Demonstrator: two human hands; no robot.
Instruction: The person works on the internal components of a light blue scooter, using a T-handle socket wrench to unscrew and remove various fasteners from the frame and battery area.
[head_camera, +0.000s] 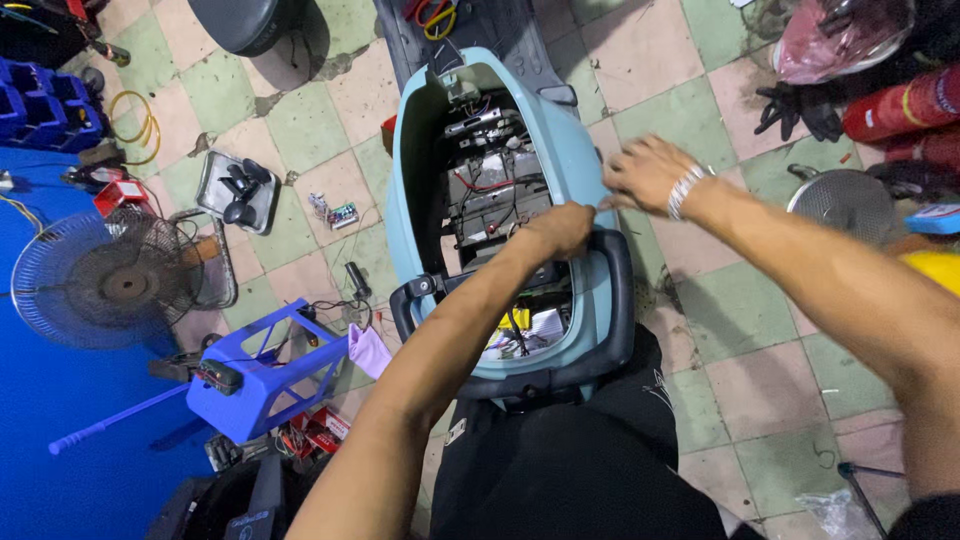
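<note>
A light blue scooter body (420, 170) stands below me with its seat off, showing a compartment of batteries and wires (490, 190). My left hand (560, 230) reaches into the compartment's right side, fingers curled down among the parts; what it grips is hidden. My right hand (645, 172), with a metal bracelet on the wrist, rests on the scooter's right rim, fingers spread. A black grab rail (615, 300) curves around the rear of the body.
A blue plastic stool (265, 375) and a floor fan (110, 280) stand to the left. A metal tray of black parts (238, 190) lies on the tiled floor. Black gloves (795, 108), red cylinders (900, 105) and a round metal lid (840, 203) sit at the right.
</note>
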